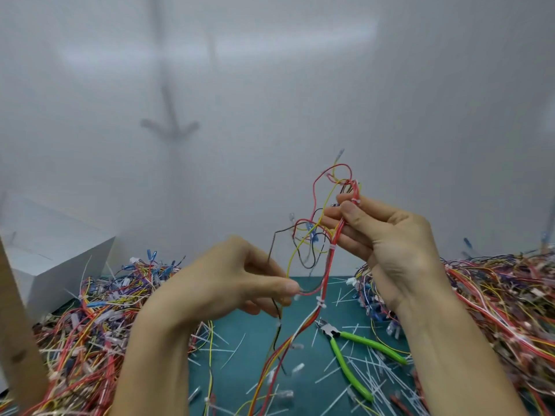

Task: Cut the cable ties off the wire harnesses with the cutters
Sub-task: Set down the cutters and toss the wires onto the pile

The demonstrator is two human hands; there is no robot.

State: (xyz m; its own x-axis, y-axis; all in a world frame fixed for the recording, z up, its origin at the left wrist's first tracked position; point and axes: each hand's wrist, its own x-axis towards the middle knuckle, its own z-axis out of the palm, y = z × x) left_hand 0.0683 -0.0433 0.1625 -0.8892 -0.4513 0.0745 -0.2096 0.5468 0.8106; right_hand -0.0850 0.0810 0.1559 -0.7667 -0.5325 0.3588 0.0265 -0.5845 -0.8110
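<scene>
Up over the surface (258,325), the harness (329,265) hangs between both hands: right hand (390,241) curled round the bundle, left hand (228,280) pinching a red loop. Cutters (348,352) lie below, unheld. I'd pull it taut so each cable tie (332,247) stands clear before snipping.

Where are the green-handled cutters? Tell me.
Head view: the green-handled cutters lie on the teal mat, right of centre, among cut tie scraps, below the right hand and just right of the held wire harness.
</scene>
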